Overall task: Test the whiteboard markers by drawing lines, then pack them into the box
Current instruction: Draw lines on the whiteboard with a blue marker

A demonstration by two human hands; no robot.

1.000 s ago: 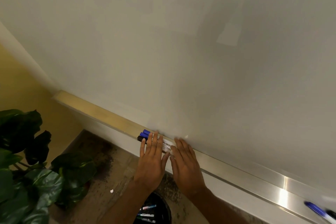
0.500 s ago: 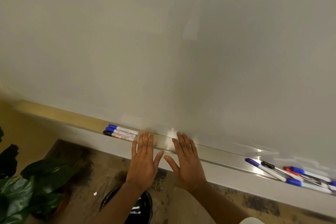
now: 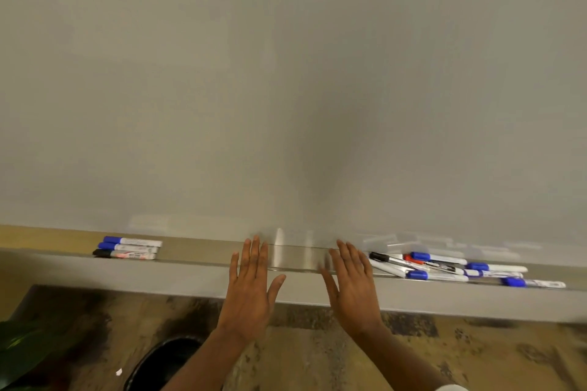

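Big pale grey whiteboard [image 3: 286, 73] fills the wall here, with a long silver metal tray [image 3: 295, 259] running along its bottom edge. On the tray's left end, three capped markers [image 3: 128, 247], two blue and one black, lie neatly side by side. Over on the right there's a loose heap of markers [image 3: 444, 267] with blue, black and red caps. Both hands are flat, fingers straight, gripping nothing: left hand [image 3: 251, 289] mid-tray, right hand [image 3: 352, 289] just beside the heap. A dark round bin [image 3: 165, 362] sits on the floor, near side.

Both forearms reach forward side by side. The left hand [image 3: 251, 289] and the right hand [image 3: 352, 287] lie flat, palms down, fingers straight and slightly spread, thumbs angled toward each other, holding nothing.
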